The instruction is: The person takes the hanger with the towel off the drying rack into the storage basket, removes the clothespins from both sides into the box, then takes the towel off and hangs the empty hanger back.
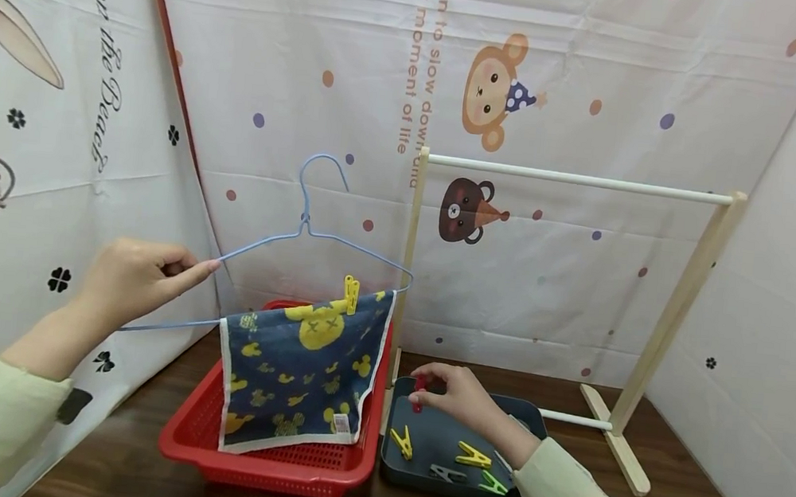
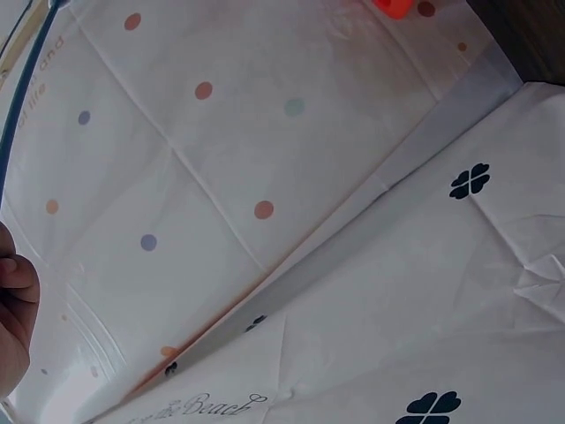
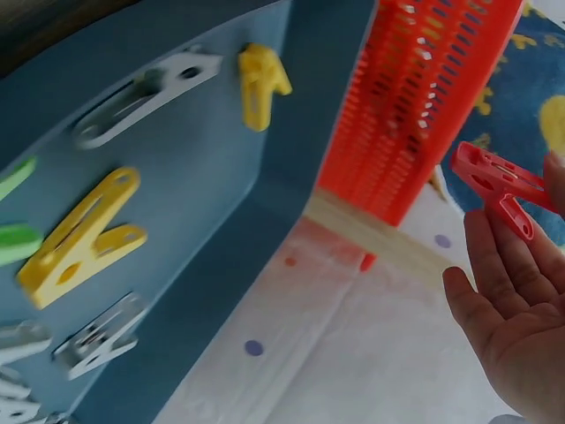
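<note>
My left hand (image 1: pixel 143 280) pinches the upper left arm of a blue wire hanger (image 1: pixel 305 219), lifting it upright over the red basket. A navy cloth (image 1: pixel 299 375) with yellow mouse-head prints hangs over the hanger's lower bar. One yellow clothespin (image 1: pixel 351 295) grips the cloth's top edge right of its middle. Above the dark tray, my right hand (image 1: pixel 458 402) holds a red clothespin (image 3: pixel 499 181) between thumb and fingers. In the left wrist view only part of the left hand (image 2: pixel 16 309) and a length of hanger wire (image 2: pixel 25 97) show.
The red basket (image 1: pixel 268 472) stands on the brown table below the cloth. Beside it, a dark tray (image 1: pixel 419 479) contains several yellow, grey and green clothespins. Behind stands a wooden rack (image 1: pixel 674 331) with a white top bar (image 1: pixel 577 179). Printed white sheets surround the table.
</note>
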The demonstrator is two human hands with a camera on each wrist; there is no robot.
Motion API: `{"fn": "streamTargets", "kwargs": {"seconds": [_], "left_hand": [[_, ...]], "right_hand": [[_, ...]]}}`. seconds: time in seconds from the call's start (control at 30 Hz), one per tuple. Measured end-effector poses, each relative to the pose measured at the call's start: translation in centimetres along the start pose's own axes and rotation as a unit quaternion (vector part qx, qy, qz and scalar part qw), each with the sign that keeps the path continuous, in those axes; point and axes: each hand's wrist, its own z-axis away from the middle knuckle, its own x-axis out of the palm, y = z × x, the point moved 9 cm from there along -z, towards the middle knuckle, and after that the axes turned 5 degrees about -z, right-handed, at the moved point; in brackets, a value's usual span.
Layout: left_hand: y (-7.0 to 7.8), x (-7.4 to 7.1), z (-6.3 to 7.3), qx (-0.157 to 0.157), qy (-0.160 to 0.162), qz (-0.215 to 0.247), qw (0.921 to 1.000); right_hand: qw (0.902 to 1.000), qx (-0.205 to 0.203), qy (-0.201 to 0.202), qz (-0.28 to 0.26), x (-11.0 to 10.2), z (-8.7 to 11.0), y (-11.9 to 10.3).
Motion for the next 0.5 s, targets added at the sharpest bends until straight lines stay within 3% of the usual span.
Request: {"fn": "streamTargets", "kwargs": {"seconds": [0.5], "left_hand": [[0.2, 0.1, -0.2, 0.001, 0.006, 0.009, 0.9999]], "right_hand": [[0.9981, 0.033, -0.042, 0.031, -0.6, -0.1, 3.5]]}}
